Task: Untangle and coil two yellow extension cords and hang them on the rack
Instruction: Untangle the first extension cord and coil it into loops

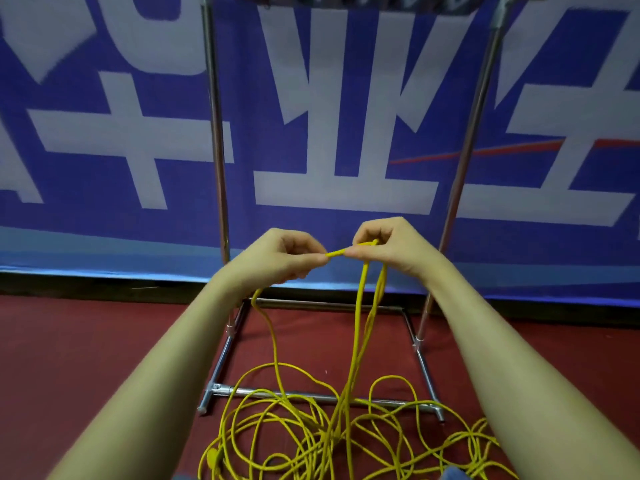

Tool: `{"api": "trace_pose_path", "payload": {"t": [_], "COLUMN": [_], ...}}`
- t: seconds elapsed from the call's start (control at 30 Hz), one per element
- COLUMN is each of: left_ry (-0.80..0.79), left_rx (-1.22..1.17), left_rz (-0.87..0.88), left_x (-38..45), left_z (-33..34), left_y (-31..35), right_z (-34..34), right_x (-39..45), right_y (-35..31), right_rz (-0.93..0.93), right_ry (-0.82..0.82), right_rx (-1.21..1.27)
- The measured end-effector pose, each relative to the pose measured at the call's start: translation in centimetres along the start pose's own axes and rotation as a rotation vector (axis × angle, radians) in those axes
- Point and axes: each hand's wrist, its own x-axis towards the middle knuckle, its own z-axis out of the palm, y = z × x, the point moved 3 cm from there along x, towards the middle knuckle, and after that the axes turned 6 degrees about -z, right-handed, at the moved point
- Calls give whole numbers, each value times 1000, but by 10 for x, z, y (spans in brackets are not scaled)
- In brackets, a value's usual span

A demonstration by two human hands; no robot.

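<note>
Cord [360, 306] is pinched by left hand [277, 256] and right hand [388, 249], fingers curled on it; rest lies tangled on floor [86, 341] at rack [218, 168] base. Step: untangling, approx. early. Next: strands to be separated w/ slack fed.

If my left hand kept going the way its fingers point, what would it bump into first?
Most likely the right hand: the left hand points across at it, both pinching one short stretch of yellow cord. Depth is unclear.

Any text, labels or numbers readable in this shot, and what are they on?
Blue banner behind the rack: huge white characters, cropped by the frame; only "业" reads whole.
Yellow cords, rack: no readable markings.
</note>
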Motion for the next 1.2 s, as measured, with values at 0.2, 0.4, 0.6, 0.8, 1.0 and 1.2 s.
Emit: {"api": "trace_pose_path", "payload": {"t": [0.2,0.4,0.6,0.8,1.0,1.2], "left_ry": [224,348,436,357,255,221], "left_rx": [-61,-203,-309,-541,-749,-864], "left_rz": [-10,-101,-157,-172,-222,-318], "left_x": [5,4,1,17,33,37], "left_z": [17,20,20,29,38,31], "left_y": [-26,-68,-115,-133,-141,-161], "right_z": [15,44,48,93,127,115], "right_x": [-21,-48,-66,-61,-40,-36], "right_y": [45,115,176,204,183,173], "right_rz": [48,320,491,549,396,355], "right_ry": [-112,199,497,223,-92,112], "right_rx": [-103,127,-176,-265,63,495]}}
